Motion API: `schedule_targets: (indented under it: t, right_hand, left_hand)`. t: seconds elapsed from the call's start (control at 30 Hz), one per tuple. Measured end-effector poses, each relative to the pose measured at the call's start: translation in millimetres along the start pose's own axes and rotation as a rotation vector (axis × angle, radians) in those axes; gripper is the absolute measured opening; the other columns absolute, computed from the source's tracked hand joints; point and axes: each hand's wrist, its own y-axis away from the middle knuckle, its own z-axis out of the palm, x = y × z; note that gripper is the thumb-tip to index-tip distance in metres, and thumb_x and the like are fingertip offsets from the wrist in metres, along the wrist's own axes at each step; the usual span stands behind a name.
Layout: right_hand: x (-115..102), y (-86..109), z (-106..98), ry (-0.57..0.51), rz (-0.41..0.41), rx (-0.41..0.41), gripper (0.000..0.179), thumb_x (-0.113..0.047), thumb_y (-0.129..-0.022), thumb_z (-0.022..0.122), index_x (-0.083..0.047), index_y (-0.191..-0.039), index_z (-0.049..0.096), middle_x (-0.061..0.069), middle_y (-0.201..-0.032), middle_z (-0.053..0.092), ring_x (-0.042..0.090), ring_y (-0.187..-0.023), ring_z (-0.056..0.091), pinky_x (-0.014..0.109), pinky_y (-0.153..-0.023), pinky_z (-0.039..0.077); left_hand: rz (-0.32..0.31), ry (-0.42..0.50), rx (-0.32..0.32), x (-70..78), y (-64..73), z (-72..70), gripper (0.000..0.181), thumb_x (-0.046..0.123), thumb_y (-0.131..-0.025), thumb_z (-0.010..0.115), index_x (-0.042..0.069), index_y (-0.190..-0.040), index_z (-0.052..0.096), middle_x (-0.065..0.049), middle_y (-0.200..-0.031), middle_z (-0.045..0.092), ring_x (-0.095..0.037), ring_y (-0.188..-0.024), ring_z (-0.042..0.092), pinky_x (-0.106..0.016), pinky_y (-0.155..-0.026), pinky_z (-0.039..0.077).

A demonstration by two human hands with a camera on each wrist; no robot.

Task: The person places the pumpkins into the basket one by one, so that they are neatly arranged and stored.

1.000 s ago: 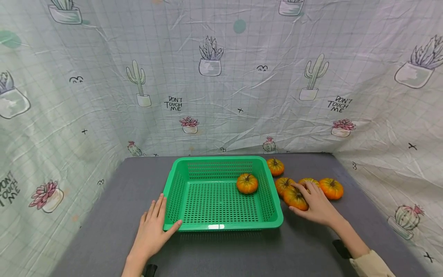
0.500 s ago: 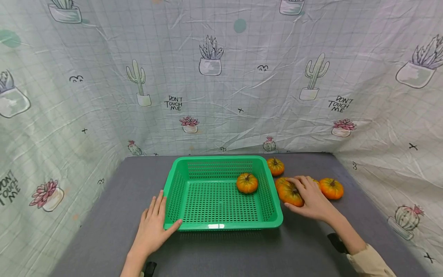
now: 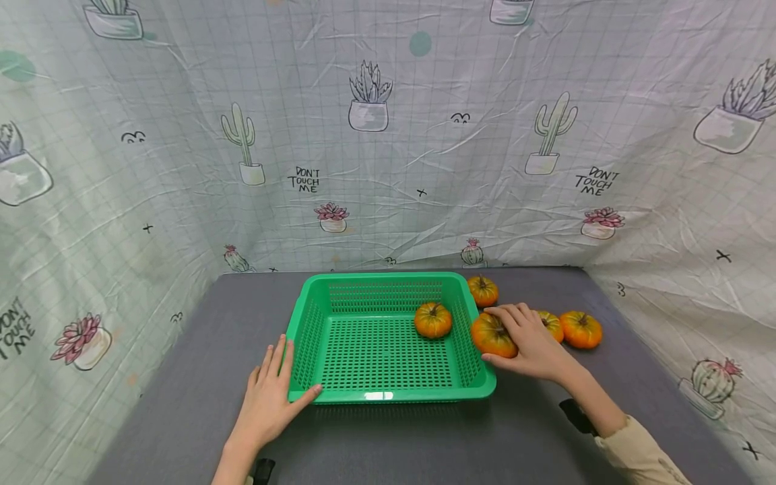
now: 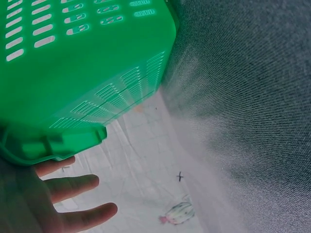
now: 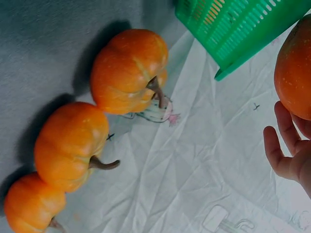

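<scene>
My right hand (image 3: 532, 342) grips a small orange pumpkin (image 3: 492, 337) from its right side, overlapping the right rim of the green plastic basket (image 3: 418, 396). In the right wrist view this held pumpkin (image 5: 294, 73) is raised off the table, only partly in frame. Along the basket's front left corner lies my left hand (image 3: 267, 401), its fingers straight against the outside and the thumb at the front rim. The left wrist view has those fingers (image 4: 75, 187) just beneath the rim. Inside the basket, toward the right, sits another pumpkin (image 3: 433, 320).
Right of the basket, a pumpkin (image 3: 482, 292) stands near the back edge of the grey table (image 3: 388, 444). Two more pumpkins, one partly behind my right hand (image 3: 551, 326) and one farther right (image 3: 580, 330), sit side by side. A printed cloth (image 3: 388, 162) hangs around the table.
My right hand has lifted the pumpkin from the group and carried it left and up to the basket's right rim. The left hand has stayed at the corner.
</scene>
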Motion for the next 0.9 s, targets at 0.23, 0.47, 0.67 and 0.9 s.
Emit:
schedule_targets:
  t: [0.23, 0.47, 0.67, 0.9]
  right_hand:
    - [-4.2, -8.6, 3.0, -0.005, -0.055, 0.021, 0.073, -0.051, -0.066, 0.071, -0.012, -0.123, 0.049, 0.003, -0.113, 0.052, 0.015, -0.093, 0.039, 0.036, -0.076, 0.033]
    - [-9.0, -19.3, 6.5, 0.015, -0.155, 0.039, 0.077, -0.056, -0.067, 0.069, -0.012, -0.126, 0.047, 0.003, -0.113, 0.051, 0.014, -0.09, 0.038, 0.035, -0.075, 0.031]
    - [-14.3, -25.5, 11.0, 0.018, -0.202, 0.027, 0.077, -0.055, -0.069, 0.066, -0.011, -0.13, 0.045, 0.005, -0.117, 0.05, 0.016, -0.094, 0.04, 0.037, -0.076, 0.033]
    - [-17.7, -33.6, 19.3, 0.035, -0.252, -0.006, 0.072, -0.056, -0.072, 0.063, -0.012, -0.126, 0.047, 0.005, -0.116, 0.049, 0.015, -0.091, 0.038, 0.035, -0.074, 0.033]
  left_hand:
    - [-0.003, 0.013, 0.005, 1.2, -0.9, -1.0, 0.094, 0.063, -0.077, 0.052, 0.003, -0.142, 0.02, -0.017, -0.149, 0.016, -0.041, -0.132, 0.022, -0.061, -0.094, 0.028]
    - [-0.012, 0.025, 0.002, 0.8, -1.3, -0.7, 0.094, 0.063, -0.077, 0.052, 0.004, -0.143, 0.02, -0.016, -0.149, 0.017, -0.041, -0.132, 0.022, -0.063, -0.094, 0.027]
    - [-0.005, 0.021, 0.014, 1.3, -0.8, -0.1, 0.093, 0.062, -0.078, 0.051, 0.003, -0.142, 0.021, -0.017, -0.148, 0.018, -0.041, -0.132, 0.023, -0.063, -0.093, 0.028]
    - [-0.016, 0.021, -0.009, 0.4, -0.3, 0.0, 0.094, 0.063, -0.078, 0.05, 0.003, -0.143, 0.019, -0.017, -0.148, 0.017, -0.042, -0.132, 0.022, -0.063, -0.094, 0.027]
